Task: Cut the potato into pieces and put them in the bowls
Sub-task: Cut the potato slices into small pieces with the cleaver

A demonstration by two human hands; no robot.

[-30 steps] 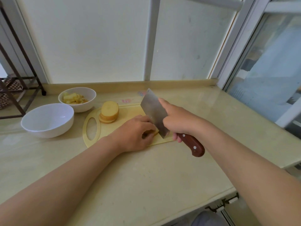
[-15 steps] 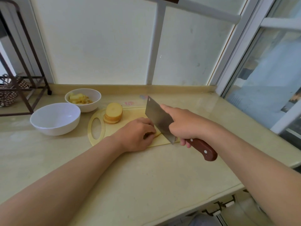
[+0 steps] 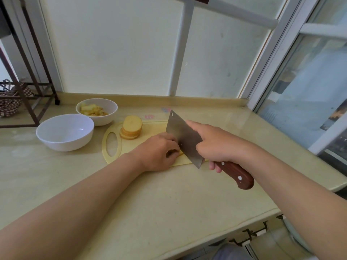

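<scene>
Running under frosted windows, beige countertop bears cutting board; white bowl beside.

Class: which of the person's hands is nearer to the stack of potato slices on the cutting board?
Left. The left hand holds a potato piece on the cutting board just right of the stack of slices; the right hand, gripping the cleaver, is farther right.

Plainly a home kitchen: a pale beige stone-look table runs under white-framed frosted windows. On it sit a pale yellow plastic cutting board with a stack of round yellow potato slices, a large white ceramic bowl and a smaller white ceramic bowl. A broad steel cleaver with a brown wooden handle is over the board, and a dark metal rack stands at the left.
</scene>
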